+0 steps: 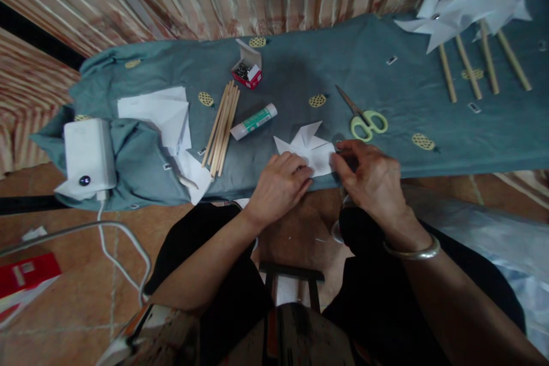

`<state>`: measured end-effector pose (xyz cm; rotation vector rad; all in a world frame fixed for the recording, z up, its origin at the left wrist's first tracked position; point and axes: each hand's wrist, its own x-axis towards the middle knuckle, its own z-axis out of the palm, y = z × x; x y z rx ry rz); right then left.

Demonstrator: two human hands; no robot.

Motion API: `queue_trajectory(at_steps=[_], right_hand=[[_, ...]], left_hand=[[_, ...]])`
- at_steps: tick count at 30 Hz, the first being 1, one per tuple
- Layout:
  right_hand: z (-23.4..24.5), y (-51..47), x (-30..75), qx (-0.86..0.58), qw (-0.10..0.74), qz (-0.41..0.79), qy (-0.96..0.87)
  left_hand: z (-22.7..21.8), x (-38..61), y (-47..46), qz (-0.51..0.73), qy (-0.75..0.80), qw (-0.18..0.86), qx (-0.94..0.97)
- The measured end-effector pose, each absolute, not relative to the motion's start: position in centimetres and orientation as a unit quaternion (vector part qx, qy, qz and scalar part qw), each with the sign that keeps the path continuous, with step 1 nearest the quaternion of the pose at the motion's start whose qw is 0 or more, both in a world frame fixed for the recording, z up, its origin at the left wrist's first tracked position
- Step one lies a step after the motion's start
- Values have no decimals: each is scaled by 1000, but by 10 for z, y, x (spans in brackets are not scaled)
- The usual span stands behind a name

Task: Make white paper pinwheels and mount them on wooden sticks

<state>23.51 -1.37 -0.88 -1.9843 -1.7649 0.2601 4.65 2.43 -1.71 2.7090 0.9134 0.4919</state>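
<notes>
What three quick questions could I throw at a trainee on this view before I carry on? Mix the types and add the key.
1. Which lies between the bundle of wooden sticks and the white pinwheel on the cloth?
a) scissors
b) green-labelled tube
c) stack of paper
2. True or false: the small red box stands open.
3. Which wrist wears the metal bangle, left or right?

Key:
1. b
2. True
3. Right: it circles the wrist behind the right hand.

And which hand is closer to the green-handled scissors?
Right hand: it is just below the scissors in the picture. The left hand is farther off, below and to their left.
</notes>
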Motion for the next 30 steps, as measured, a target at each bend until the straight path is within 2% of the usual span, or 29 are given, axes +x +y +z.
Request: queue_trajectory(at_steps=[4, 10, 22, 30], right_hand=[[-10, -15, 239, -690, 254, 71, -674], [-7, -15, 242, -614, 318, 108, -715], [-14, -22, 253, -584, 301, 154, -738], [-11, -22, 250, -594, 352, 254, -677]], left_hand=[[-16, 48, 23, 172, 308, 112, 929], [-14, 44, 21, 186, 308, 103, 927], [-13, 37, 18, 187, 300, 89, 931], [-13, 36, 17, 191, 310, 105, 926]])
